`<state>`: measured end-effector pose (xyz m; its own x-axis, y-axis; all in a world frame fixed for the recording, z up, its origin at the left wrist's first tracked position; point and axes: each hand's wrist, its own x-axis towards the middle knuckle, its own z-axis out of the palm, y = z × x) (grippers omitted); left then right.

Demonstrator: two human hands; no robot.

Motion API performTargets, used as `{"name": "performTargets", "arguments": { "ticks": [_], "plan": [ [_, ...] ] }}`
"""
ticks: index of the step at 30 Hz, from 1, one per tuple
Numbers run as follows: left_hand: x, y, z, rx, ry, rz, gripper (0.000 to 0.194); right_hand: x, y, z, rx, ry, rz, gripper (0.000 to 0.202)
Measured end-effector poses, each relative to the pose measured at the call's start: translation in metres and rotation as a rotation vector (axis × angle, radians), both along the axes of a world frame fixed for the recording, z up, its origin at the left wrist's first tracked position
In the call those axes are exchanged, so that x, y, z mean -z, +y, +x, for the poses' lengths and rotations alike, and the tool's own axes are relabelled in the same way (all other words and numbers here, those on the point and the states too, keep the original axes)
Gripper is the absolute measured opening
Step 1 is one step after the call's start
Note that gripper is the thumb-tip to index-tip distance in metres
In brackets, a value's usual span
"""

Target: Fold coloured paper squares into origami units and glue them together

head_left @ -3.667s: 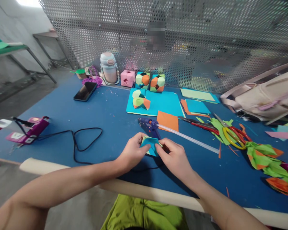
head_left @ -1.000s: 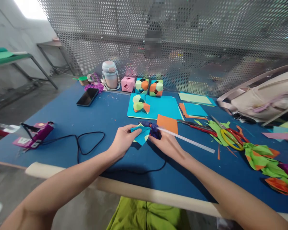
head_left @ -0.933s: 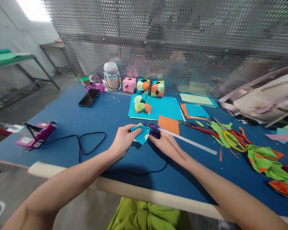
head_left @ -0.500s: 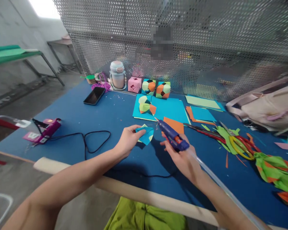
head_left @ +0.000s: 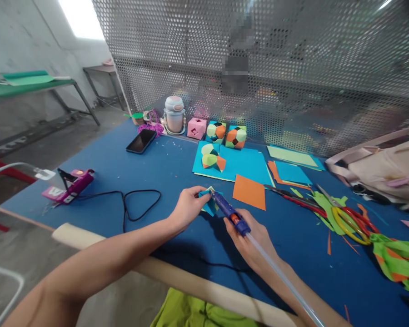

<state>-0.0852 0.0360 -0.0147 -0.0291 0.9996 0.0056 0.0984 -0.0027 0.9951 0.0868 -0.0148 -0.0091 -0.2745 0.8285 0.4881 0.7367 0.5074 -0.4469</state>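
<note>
Between thumb and fingers, my left hand pinches a small folded blue and pale green paper piece above the table. My right hand is wrapped round a dark blue glue gun, whose nozzle is at the upper edge of that paper. A long clear glue stick runs out of the gun's back over my right forearm. Just beyond the hands lies an orange paper square. Joined folded pieces in green and orange rest on blue sheets.
Paper cubes and a bottle stand along the mesh panel. A phone and a purple power strip with a black cable are on the left. Scissors, green scraps and a pale bag are on the right.
My right hand has brought the glue gun left and down, so its nozzle meets the folded paper. The orange square is now fully uncovered. The view has shifted slightly.
</note>
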Motion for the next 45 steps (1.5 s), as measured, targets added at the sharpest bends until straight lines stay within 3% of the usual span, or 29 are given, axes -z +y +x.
{"name": "performTargets", "arguments": {
  "ticks": [6,15,32,45],
  "plan": [
    [0.0035,0.0,-0.0009,0.01,-0.002,0.018,0.022,0.0001,-0.003,0.0023,0.035,-0.022,-0.084,0.013],
    [0.0013,-0.0016,0.0004,0.021,0.056,-0.007,0.021,0.0084,-0.0013,0.0051,0.025,-0.072,0.012,0.01],
    [0.0004,-0.0021,0.0012,0.012,-0.026,-0.009,0.019,0.009,-0.0026,0.0048,0.033,-0.099,0.006,0.013],
    [0.0002,-0.002,0.001,0.029,0.019,-0.018,0.02,-0.0003,-0.0039,0.0037,0.056,-0.029,-0.107,0.013]
  ]
}}
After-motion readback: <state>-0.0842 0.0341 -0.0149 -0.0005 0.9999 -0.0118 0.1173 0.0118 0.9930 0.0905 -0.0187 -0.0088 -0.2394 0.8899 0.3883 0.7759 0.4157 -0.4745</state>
